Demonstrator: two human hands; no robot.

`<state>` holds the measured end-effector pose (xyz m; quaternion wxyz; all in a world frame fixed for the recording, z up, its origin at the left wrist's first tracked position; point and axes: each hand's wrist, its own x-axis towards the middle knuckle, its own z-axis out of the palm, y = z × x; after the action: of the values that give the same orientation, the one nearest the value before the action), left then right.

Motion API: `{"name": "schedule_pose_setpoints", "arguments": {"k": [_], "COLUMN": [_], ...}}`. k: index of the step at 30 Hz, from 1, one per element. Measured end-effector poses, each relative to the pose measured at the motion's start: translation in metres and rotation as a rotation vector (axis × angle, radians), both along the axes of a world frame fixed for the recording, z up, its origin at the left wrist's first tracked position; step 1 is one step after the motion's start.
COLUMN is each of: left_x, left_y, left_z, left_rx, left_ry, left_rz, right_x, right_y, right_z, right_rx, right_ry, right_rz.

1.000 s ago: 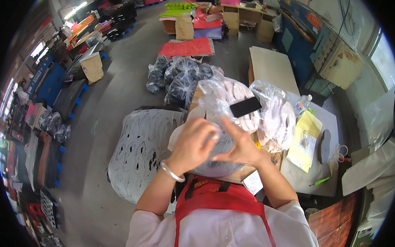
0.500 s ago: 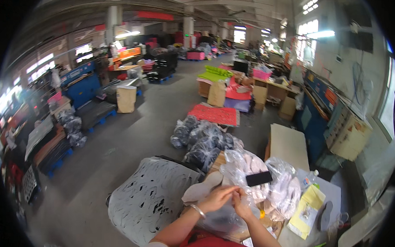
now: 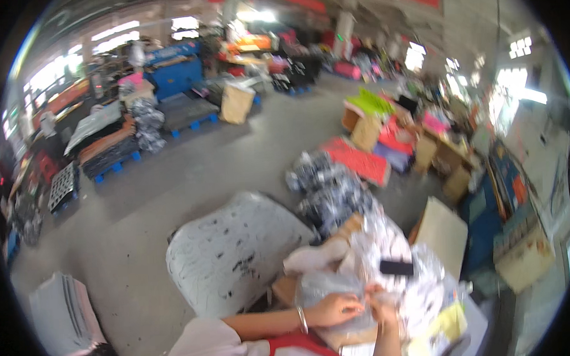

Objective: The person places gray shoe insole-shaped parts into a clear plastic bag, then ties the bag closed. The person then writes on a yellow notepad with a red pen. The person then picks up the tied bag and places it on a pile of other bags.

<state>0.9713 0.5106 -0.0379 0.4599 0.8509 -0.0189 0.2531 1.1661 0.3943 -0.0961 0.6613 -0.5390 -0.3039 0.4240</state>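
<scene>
A clear plastic bag (image 3: 323,284) lies on the worktable in front of me, bulging and creased. My left hand (image 3: 335,309), with a silver bangle at its wrist, is closed in a pinch at the bag's near right side. Just right of it, my right hand (image 3: 383,305) is also closed, its fingertips on the plastic; motion blurs the exact grip. Beyond the bag are pale pink shoe-sole-shaped pieces (image 3: 313,260). More clear bags with pale pieces (image 3: 424,292) lie to the right, and a black phone (image 3: 396,267) rests on top of the bagged pile.
A stack of cut-out grey-white sheets (image 3: 234,242) stands left of the table. Dark bundles in plastic (image 3: 333,195) and a red sheet (image 3: 358,161) lie beyond. Yellow paper (image 3: 447,326) is at the right. Grey stacked sheets (image 3: 67,317) stand at the lower left.
My view has swung left and tilted, so the scene sits farther right. My hands, together above the bag before, are now slightly apart and lower, at its near side.
</scene>
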Motion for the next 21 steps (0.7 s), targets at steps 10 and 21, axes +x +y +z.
{"name": "schedule_pose_setpoints", "arguments": {"k": [10,21], "left_x": [0.068,0.086], "left_y": [0.05,0.062], "left_z": [-0.036,-0.037], "left_rx": [-0.131,-0.2], "left_ry": [0.24,0.319], "left_rz": [-0.032,-0.114], "right_x": [-0.039,-0.039], "right_y": [-0.004,0.022], "right_z": [0.029,0.009], "right_rx": [-0.115,0.335], "right_ry": [-1.197,-1.346], "right_rz": [-0.178,-0.61]}}
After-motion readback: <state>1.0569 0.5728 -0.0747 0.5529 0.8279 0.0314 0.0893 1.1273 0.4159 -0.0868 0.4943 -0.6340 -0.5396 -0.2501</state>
